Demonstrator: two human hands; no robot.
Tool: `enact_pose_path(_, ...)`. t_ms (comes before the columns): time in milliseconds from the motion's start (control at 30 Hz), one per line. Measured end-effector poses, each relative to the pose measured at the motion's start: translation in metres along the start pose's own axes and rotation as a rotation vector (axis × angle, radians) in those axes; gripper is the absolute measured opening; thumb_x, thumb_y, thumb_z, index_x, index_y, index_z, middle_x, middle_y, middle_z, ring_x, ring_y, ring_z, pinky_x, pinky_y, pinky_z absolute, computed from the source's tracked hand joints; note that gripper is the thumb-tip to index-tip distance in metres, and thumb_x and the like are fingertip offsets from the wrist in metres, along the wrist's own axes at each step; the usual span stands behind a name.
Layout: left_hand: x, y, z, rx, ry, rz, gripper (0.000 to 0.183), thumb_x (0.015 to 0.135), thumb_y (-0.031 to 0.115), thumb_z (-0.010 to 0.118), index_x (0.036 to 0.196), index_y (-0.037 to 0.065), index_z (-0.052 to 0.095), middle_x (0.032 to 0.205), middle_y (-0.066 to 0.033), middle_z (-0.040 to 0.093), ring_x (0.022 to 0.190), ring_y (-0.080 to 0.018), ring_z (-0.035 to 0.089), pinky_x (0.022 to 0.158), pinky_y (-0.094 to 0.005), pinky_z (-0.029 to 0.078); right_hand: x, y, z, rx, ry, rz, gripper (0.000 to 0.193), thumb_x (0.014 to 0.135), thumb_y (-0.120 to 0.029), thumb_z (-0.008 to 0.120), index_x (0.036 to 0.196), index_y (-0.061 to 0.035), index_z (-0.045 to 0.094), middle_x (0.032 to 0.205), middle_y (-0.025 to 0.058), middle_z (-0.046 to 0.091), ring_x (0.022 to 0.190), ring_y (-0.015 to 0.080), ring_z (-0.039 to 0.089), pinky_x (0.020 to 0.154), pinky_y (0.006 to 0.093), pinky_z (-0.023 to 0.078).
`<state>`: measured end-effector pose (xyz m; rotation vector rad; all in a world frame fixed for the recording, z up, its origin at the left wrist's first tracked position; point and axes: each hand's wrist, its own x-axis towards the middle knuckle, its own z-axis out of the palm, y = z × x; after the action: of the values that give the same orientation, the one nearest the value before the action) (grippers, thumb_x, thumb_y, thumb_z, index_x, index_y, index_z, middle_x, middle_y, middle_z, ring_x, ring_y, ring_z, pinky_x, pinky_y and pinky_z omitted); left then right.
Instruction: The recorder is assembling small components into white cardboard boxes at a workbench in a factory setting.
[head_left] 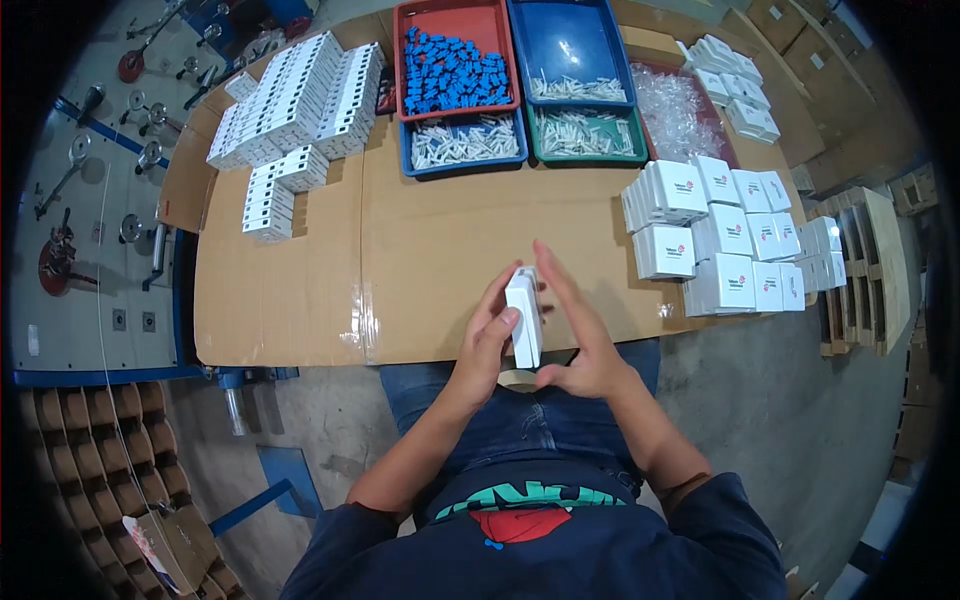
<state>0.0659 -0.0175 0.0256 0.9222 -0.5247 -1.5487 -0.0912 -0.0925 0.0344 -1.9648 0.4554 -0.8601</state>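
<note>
My left hand (487,345) grips a flat white plastic case (522,318), tilted on edge above the table's near edge. The thumb presses its near face and the fingertips wrap behind it. Just to the right, my right hand (583,345) is spread, thumb and fingers apart around the case's right side. Whether it touches the case I cannot tell. Stacks of similar white cases (730,232), with a small printed mark, stand to the right of my hands.
Cardboard covers the table (290,310). Small white boxes (285,105) are stacked at far left. A red tray (400,60) holds blue parts; a blue tray (570,40), another blue tray (407,160) and a green tray (590,158) hold white pegs. Clear plastic pieces (680,110) lie beside them.
</note>
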Motion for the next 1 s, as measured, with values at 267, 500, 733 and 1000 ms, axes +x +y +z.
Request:
enact_pose_path(267,0.005,-0.018,-0.006,0.093,0.0,0.234,0.076,0.096,0.037,0.055,0.161,0.011,0.028,0.153,-0.0128,0.043,0.142,-0.0261,0.041,0.115,-0.0385,0.036,-0.004,0.007,0.007,0.248,0.026,0.296,0.075,0.086,-0.033,0.083,0.15,-0.0079,0.052,0.162,0.0218,0.036,0.15,0.0357,0.037,0.118,0.0444,0.034)
enact_pose_path(500,0.001,-0.002,-0.002,-0.251,-0.008,-0.354,0.064,0.107,0.061,0.037,0.15,0.014,0.043,0.138,-0.0056,0.055,0.127,-0.021,0.056,0.105,-0.0407,0.047,-0.003,0.008,0.004,0.114,-0.04,0.225,0.077,0.085,-0.028,0.083,0.152,-0.0098,0.049,0.161,0.0194,0.037,0.146,0.035,0.042,0.116,0.0434,0.038)
enact_pose_path(733,0.002,-0.015,0.009,-0.263,-0.003,-0.258,0.059,0.105,0.061,0.043,0.14,0.015,0.053,0.128,-0.0039,0.061,0.118,-0.0183,0.061,0.101,-0.0403,0.049,-0.001,0.016,0.005,0.041,-0.051,0.12,0.082,0.084,-0.035,0.083,0.152,-0.0063,0.047,0.156,0.0193,0.04,0.139,0.0362,0.048,0.11,0.0427,0.044)
enact_pose_path(1000,-0.001,-0.026,0.028,-0.4,0.212,-0.14,0.052,0.107,0.054,0.046,0.14,0.014,0.052,0.128,-0.0039,0.061,0.12,-0.0165,0.059,0.101,-0.0351,0.048,-0.009,0.033,0.018,-0.143,0.04,-0.022,0.066,0.093,-0.043,0.071,0.142,-0.0013,0.056,0.146,0.0233,0.047,0.129,0.04,0.053,0.106,0.0446,0.046)
